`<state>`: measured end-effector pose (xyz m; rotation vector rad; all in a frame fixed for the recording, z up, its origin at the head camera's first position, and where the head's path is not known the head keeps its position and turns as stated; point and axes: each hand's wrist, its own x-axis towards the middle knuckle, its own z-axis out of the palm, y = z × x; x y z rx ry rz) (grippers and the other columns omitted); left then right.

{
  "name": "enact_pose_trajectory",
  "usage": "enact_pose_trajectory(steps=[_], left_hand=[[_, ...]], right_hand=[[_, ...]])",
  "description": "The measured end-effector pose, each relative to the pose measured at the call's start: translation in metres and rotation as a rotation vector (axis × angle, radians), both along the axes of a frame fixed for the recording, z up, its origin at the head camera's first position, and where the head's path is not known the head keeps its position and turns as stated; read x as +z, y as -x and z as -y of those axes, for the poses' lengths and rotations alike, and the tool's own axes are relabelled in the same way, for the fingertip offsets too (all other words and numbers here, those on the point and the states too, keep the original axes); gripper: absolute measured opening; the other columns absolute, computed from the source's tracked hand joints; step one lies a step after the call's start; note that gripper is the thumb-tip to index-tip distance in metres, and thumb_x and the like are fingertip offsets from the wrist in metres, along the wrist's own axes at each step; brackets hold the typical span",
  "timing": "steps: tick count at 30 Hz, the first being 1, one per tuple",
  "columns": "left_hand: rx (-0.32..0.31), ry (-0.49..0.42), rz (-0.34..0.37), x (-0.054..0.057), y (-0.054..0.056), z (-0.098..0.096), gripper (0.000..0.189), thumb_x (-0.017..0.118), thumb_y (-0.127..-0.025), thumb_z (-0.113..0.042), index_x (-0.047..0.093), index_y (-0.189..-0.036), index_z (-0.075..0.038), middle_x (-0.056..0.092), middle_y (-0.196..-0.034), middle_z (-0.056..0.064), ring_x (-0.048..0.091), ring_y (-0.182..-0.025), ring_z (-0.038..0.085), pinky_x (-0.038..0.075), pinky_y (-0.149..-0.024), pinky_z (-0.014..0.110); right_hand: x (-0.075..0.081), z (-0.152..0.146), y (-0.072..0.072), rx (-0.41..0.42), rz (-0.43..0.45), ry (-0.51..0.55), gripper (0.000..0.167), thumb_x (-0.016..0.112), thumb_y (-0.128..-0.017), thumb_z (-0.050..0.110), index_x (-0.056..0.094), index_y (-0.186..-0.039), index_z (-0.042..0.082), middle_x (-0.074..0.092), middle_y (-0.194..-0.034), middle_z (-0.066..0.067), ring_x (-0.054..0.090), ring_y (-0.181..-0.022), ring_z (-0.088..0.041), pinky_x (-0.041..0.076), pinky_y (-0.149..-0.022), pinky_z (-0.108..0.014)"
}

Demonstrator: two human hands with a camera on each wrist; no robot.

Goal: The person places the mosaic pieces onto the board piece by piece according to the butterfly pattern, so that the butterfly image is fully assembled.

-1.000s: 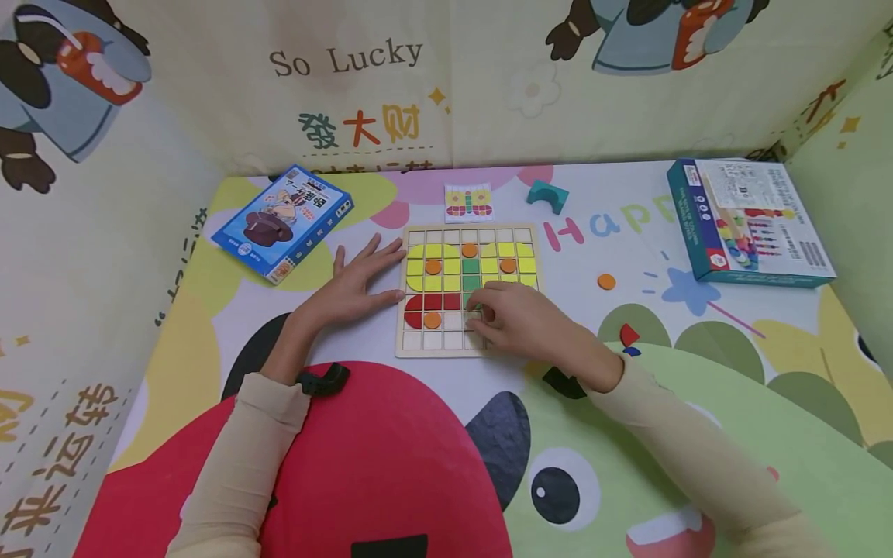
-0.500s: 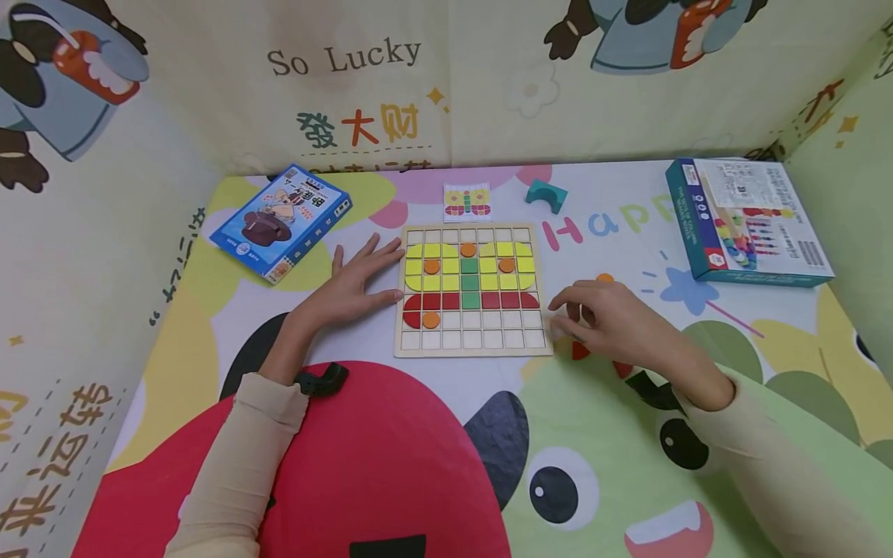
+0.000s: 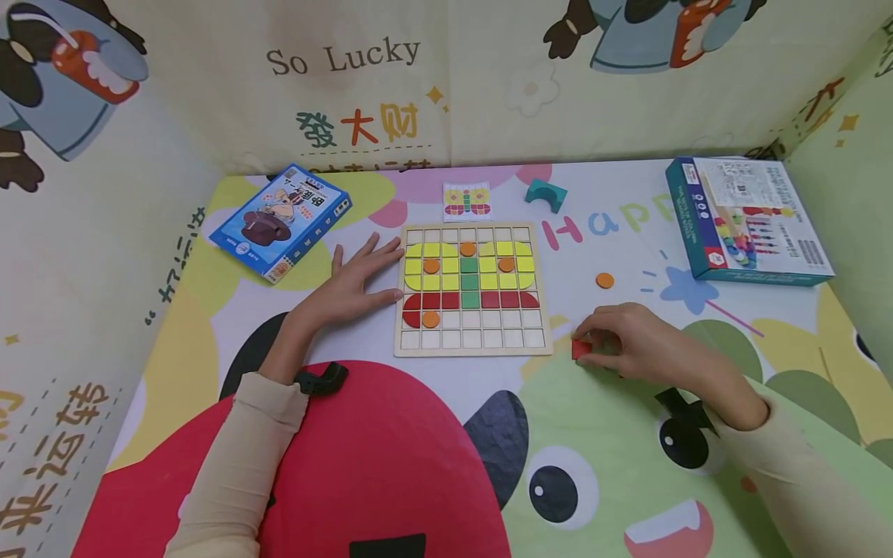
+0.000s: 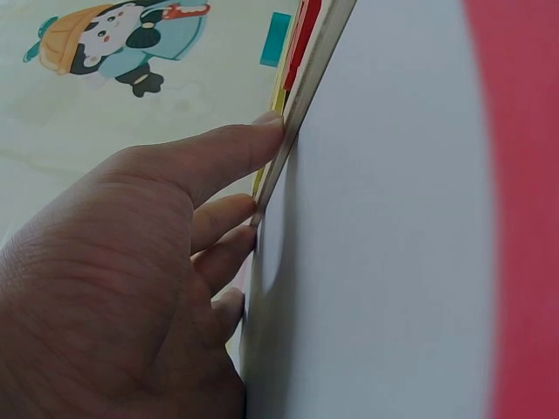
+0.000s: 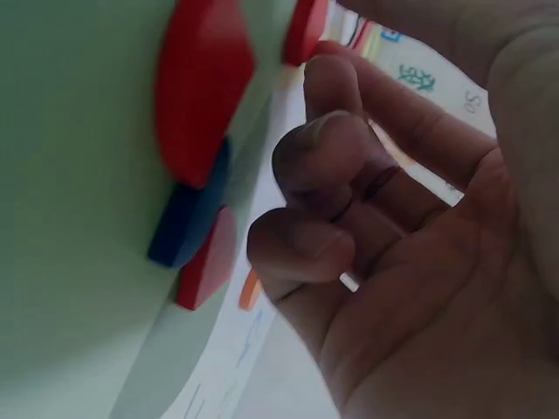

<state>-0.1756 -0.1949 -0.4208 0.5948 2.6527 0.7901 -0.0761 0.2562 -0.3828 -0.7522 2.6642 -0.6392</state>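
Observation:
My left hand (image 3: 359, 280) lies with spread fingers at the left edge of the wooden grid board (image 3: 491, 339). In the left wrist view, the thumb (image 4: 249, 144) and fingertips touch that edge. Yellow, green, red and orange tiles form a pattern on the board, with bare cells at lower right. Right of the board, my right hand (image 3: 631, 341) has thumb and index finger at a small red tile (image 3: 580, 349), pinching it close over the tabletop. The right wrist view shows this red tile (image 5: 306, 30) at the fingertips, the other fingers curled.
Near the right hand lie a larger red piece (image 5: 201, 87), a blue piece (image 5: 192, 223) and another red piece (image 5: 210, 260). An orange disc (image 3: 604, 280) lies farther back. A pattern card (image 3: 467, 202), teal arch (image 3: 547, 195), blue box (image 3: 282, 223) and teal-edged box (image 3: 749, 222) stand behind.
My right hand has left the board and moved right and nearer, to the red tile. The right red row on the board is now uncovered. The left hand stays put.

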Motion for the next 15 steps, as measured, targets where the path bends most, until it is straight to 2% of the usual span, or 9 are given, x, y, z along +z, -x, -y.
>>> enact_pose_trajectory(steps=[10,15], left_hand=[[0.009,0.004,0.0,-0.0012,0.0,0.0009,0.084,0.072,-0.096,-0.051,0.033,-0.167,-0.033,0.021,-0.179,-0.008,-0.005,-0.17,0.024,-0.022,-0.127,0.068],[0.009,0.003,-0.001,-0.0015,0.0002,0.0009,0.085,0.072,-0.095,-0.052,0.032,-0.168,-0.033,0.021,-0.179,-0.008,-0.005,-0.17,0.024,-0.022,-0.127,0.069]], right_hand=[[-0.0047,0.0048,-0.0014,0.042,-0.105,-0.081,0.028,0.091,-0.084,0.025,0.078,-0.108,0.019,0.067,-0.088,0.013,0.054,-0.079,-0.005,0.054,-0.072,-0.025],[-0.0033,0.0095,-0.0014,0.024,-0.116,-0.115,0.029,0.091,-0.082,0.025,0.076,-0.106,0.018,0.067,-0.089,0.011,0.055,-0.079,-0.005,0.057,-0.074,-0.026]])
